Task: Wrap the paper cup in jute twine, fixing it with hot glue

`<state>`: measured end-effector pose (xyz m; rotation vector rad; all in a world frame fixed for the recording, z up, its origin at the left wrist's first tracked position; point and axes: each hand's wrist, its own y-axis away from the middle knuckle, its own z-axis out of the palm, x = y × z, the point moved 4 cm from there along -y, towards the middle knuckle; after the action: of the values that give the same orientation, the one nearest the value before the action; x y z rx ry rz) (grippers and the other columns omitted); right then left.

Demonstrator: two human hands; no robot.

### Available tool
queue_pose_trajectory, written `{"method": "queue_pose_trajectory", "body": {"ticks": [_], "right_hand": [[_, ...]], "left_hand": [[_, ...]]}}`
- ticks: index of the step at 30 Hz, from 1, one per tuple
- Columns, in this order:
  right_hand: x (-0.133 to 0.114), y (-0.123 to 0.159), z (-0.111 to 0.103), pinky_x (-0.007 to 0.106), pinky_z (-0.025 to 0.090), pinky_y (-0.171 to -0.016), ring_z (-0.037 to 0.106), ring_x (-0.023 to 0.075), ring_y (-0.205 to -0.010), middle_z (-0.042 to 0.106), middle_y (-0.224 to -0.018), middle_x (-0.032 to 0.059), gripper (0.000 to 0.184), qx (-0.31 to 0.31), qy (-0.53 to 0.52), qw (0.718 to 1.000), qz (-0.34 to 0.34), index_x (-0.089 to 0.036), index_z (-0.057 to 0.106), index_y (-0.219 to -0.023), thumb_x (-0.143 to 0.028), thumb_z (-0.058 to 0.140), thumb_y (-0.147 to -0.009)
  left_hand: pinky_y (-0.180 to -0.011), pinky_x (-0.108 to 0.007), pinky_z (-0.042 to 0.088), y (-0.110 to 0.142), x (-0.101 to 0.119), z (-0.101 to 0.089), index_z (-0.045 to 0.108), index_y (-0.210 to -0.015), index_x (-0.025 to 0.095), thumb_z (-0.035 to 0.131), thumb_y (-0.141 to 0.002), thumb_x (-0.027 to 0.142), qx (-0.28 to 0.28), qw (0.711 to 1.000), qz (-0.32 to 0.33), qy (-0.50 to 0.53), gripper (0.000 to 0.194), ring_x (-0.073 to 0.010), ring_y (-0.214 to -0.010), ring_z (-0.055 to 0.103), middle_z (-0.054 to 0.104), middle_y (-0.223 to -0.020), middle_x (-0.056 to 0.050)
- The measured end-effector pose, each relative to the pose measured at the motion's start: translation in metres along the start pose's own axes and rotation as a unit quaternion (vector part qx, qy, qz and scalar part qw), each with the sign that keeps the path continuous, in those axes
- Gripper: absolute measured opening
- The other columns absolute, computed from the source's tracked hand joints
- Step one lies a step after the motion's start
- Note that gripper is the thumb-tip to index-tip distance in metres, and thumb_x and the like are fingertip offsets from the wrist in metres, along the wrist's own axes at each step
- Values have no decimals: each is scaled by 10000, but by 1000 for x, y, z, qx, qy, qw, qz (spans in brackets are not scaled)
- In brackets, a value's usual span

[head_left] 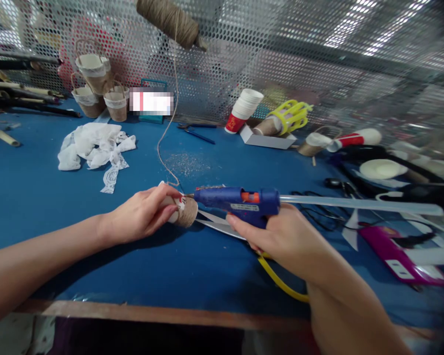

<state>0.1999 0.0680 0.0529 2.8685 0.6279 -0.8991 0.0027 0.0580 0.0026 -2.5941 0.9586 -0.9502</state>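
My left hand (148, 212) is closed on a small paper cup (173, 215) lying on its side, its one end wrapped in brown twine (187, 213). A blue hot glue gun (231, 199) is gripped in my right hand (281, 231), its nozzle touching or very close to the cup by the twine's edge. From the gun's back sticks a long clear glue stick (358, 203). Beneath the gun and my right hand lie scissors with yellow handles (281, 283), partly hidden. A strand of twine (162, 148) runs up from the cup to a hanging spool (168, 22).
White lace strips (92, 145) lie at the left, below twine-wrapped little baskets (116, 106). Pliers (198, 134), stacked paper cups (244, 111) and a white box (266, 138) stand along the mesh panel. Cables and a purple power strip (399, 256) are at the right.
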Motion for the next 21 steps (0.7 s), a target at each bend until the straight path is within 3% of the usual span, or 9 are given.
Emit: {"method": "queue_pose_trajectory", "body": {"ticks": [8,13,21], "right_hand": [[2,1,1,210,380,-349,405,88,-311,416,-322,-55,359,-6,1,1000,26,-222,406,-408,-285,542,-734],[1,4,0,231,407,-381,429,106,-348,477,-403,-48,174,7,-3,999,38,-222,543,-599,-333,526,-733],[1,5,0,280,450,-540,540,156,-511,587,-542,1,161,-12,62,997,-49,-239,599,-692,-342,483,-739]], "left_hand": [[-705,-235,493,0,-2,-1,408,-1015,139,350,-873,194,3,1000,1,13,163,-137,-846,617,628,-987,-110],[-722,-238,492,0,-4,0,404,-1034,149,352,-873,199,-3,1000,-8,24,177,-139,-868,619,627,-1011,-102],[-671,-233,497,-1,-3,-1,413,-1025,149,351,-870,200,9,1000,4,8,174,-131,-794,625,638,-952,-87]]}}
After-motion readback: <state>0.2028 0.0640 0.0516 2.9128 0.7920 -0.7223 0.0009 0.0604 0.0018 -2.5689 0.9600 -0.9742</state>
